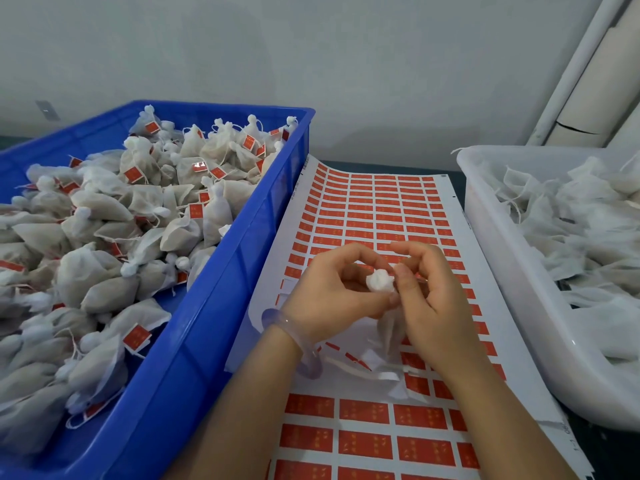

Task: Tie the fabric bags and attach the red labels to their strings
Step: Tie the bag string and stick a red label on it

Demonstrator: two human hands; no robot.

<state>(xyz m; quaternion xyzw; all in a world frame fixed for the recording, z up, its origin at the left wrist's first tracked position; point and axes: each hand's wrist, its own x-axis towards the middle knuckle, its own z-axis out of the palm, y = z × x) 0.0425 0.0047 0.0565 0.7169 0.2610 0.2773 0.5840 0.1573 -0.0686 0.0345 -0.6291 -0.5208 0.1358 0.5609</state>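
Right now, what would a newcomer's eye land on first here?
The blue crate on the left, heaped with tied bags carrying red tags, draws the eye first. In the middle, the left hand and right hand hold a fabric bag by its bunched top above the sheet of red labels; a white tub of unlabelled bags sits right.

My feed is evenly but rather dimly lit by soft, cool light with no source I can place, leaving the wall across the top of the frame flat grey and only faint, soft-edged shadows on the label sheet in the lower centre. A mild sheen runs along the near rim of the blue crate at lower left, and the fabric bag mid-frame washes out to featureless white. The wide lens bows the crate and the white tub outward at the sides, and everything is soft enough that the sheet's print is unreadable.
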